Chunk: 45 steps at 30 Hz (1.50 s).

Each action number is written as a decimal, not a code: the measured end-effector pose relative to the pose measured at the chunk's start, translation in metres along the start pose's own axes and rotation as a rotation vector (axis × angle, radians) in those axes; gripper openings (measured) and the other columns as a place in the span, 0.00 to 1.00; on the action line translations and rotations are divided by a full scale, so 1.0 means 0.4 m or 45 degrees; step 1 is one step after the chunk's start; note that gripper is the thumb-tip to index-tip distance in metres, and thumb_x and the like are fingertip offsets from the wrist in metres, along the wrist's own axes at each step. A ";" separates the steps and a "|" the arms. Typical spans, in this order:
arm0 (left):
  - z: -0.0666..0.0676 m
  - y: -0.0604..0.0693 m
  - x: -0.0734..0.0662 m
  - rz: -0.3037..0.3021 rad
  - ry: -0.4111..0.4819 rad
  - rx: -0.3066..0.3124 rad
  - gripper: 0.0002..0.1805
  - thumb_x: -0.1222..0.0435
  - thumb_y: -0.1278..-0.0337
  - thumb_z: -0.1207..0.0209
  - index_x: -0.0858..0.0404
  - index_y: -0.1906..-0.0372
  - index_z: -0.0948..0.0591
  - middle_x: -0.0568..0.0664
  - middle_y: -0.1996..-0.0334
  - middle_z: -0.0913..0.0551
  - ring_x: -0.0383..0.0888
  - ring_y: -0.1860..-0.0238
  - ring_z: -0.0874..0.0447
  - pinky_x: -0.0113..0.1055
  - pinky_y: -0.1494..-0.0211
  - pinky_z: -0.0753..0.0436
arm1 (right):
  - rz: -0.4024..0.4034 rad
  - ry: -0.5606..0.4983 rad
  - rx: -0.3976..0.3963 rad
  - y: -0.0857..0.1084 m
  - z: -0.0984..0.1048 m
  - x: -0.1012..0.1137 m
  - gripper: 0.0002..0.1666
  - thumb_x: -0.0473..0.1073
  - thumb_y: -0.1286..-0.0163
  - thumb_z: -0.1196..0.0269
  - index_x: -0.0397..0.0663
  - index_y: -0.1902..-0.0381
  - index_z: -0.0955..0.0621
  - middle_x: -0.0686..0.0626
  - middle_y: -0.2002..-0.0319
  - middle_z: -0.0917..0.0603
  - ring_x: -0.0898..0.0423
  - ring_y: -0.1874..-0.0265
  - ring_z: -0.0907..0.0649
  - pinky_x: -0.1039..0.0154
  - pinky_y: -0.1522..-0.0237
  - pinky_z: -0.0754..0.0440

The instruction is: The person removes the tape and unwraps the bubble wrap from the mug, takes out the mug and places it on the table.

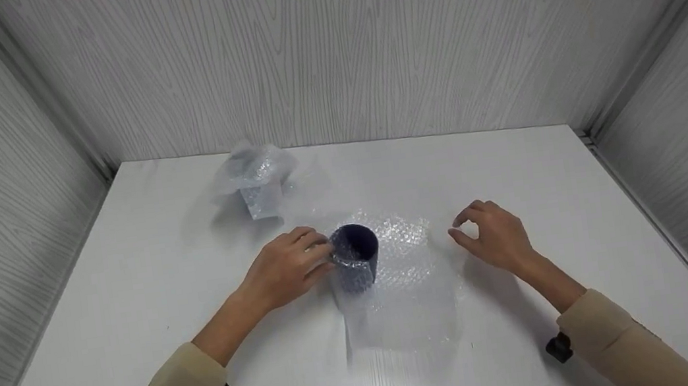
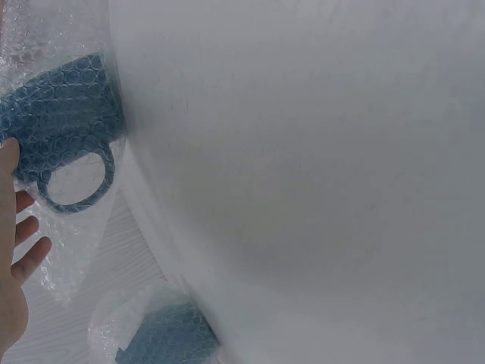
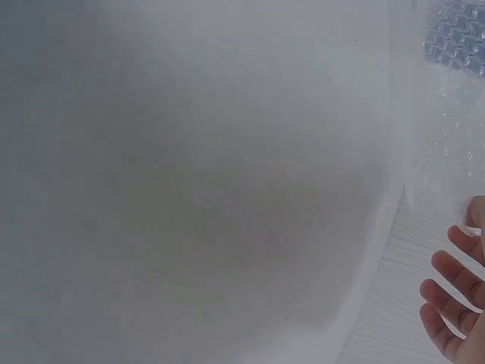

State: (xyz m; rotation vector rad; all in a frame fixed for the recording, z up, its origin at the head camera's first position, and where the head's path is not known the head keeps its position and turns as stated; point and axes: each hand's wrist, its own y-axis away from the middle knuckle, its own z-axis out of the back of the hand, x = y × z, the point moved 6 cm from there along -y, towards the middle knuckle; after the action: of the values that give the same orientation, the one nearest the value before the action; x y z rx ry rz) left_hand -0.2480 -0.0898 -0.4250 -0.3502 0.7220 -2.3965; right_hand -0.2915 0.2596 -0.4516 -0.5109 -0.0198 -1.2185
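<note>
A dark blue mug (image 1: 366, 263) stands upright on a spread sheet of bubble wrap (image 1: 403, 311), part of which is folded up over its left side. Through the wrap, the mug's ring handle (image 2: 111, 171) shows in the left wrist view. My left hand (image 1: 290, 263) holds the wrapped side of the mug near the rim, its thumb on the wrap and the other fingers loosely bent. At the sheet's right edge, my right hand (image 1: 496, 236) pinches the wrap between thumb and forefinger; its other fingers (image 3: 455, 303) are spread in the right wrist view.
A second bubble-wrapped blue item (image 1: 263, 193) stands at the back left, loose wrap bunched over its top. The white table (image 1: 132, 300) has grey wood-grain panels (image 1: 325, 49) behind it and at both sides.
</note>
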 end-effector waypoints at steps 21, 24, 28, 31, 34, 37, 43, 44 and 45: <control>-0.003 -0.001 0.001 -0.007 -0.023 0.009 0.10 0.55 0.36 0.29 0.54 0.56 0.12 0.46 0.56 0.10 0.46 0.48 0.12 0.38 0.47 0.11 | -0.046 0.073 0.157 0.035 -0.029 -0.047 0.12 0.49 0.33 0.26 0.46 0.61 0.11 0.44 0.56 0.10 0.43 0.55 0.13 0.46 0.64 0.12; -0.001 -0.001 0.000 -0.007 -0.016 0.004 0.10 0.55 0.36 0.29 0.54 0.56 0.12 0.47 0.56 0.10 0.46 0.49 0.12 0.38 0.47 0.11 | -0.068 0.088 0.213 0.037 -0.032 -0.052 0.13 0.50 0.33 0.27 0.46 0.60 0.11 0.44 0.55 0.10 0.43 0.55 0.14 0.45 0.62 0.12; 0.000 -0.001 0.000 -0.008 -0.002 -0.003 0.11 0.55 0.36 0.29 0.55 0.55 0.12 0.47 0.56 0.10 0.46 0.49 0.12 0.39 0.47 0.11 | -0.079 0.124 0.265 0.036 -0.034 -0.053 0.14 0.51 0.33 0.27 0.46 0.59 0.10 0.43 0.55 0.10 0.44 0.56 0.15 0.46 0.64 0.13; 0.000 -0.001 0.000 -0.007 0.007 -0.006 0.10 0.54 0.36 0.29 0.55 0.55 0.12 0.47 0.56 0.10 0.46 0.48 0.12 0.39 0.46 0.11 | -0.068 0.174 0.280 0.034 -0.031 -0.051 0.16 0.51 0.34 0.26 0.44 0.57 0.10 0.42 0.55 0.11 0.44 0.58 0.15 0.47 0.66 0.12; 0.000 -0.001 0.000 -0.009 0.012 -0.011 0.11 0.55 0.36 0.29 0.55 0.55 0.13 0.47 0.56 0.10 0.46 0.48 0.12 0.39 0.47 0.11 | -0.065 0.200 0.280 0.032 -0.026 -0.050 0.20 0.52 0.34 0.26 0.43 0.53 0.11 0.41 0.54 0.12 0.42 0.57 0.15 0.46 0.65 0.12; 0.000 -0.001 0.000 -0.008 0.008 -0.016 0.11 0.55 0.37 0.29 0.55 0.55 0.13 0.47 0.56 0.10 0.46 0.49 0.12 0.39 0.47 0.11 | -0.072 0.191 0.271 0.030 -0.019 -0.051 0.23 0.53 0.35 0.25 0.44 0.49 0.12 0.39 0.51 0.13 0.40 0.54 0.15 0.44 0.64 0.12; -0.001 0.001 0.001 0.010 0.011 -0.006 0.10 0.55 0.36 0.29 0.54 0.55 0.12 0.47 0.56 0.10 0.46 0.48 0.12 0.39 0.47 0.10 | -0.047 0.174 0.226 0.021 0.000 -0.040 0.26 0.53 0.35 0.25 0.44 0.45 0.14 0.37 0.46 0.14 0.39 0.51 0.15 0.44 0.61 0.13; -0.002 0.001 0.002 0.013 0.013 -0.004 0.10 0.55 0.36 0.29 0.54 0.56 0.12 0.47 0.56 0.10 0.46 0.48 0.12 0.39 0.47 0.10 | -0.041 0.175 0.218 0.018 0.004 -0.035 0.27 0.53 0.35 0.25 0.44 0.45 0.14 0.37 0.46 0.14 0.39 0.51 0.15 0.44 0.60 0.13; -0.002 0.002 0.002 0.015 0.015 -0.002 0.09 0.55 0.36 0.29 0.54 0.56 0.12 0.47 0.56 0.10 0.46 0.48 0.12 0.39 0.48 0.10 | -0.036 0.175 0.211 0.016 0.008 -0.030 0.27 0.53 0.35 0.24 0.44 0.44 0.14 0.37 0.45 0.14 0.38 0.50 0.15 0.43 0.59 0.13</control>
State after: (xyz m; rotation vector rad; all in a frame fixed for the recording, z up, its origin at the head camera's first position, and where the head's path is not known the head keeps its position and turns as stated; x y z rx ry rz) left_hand -0.2486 -0.0903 -0.4261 -0.3322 0.7289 -2.3889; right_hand -0.2893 0.2731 -0.4544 -0.2828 -0.0114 -1.2652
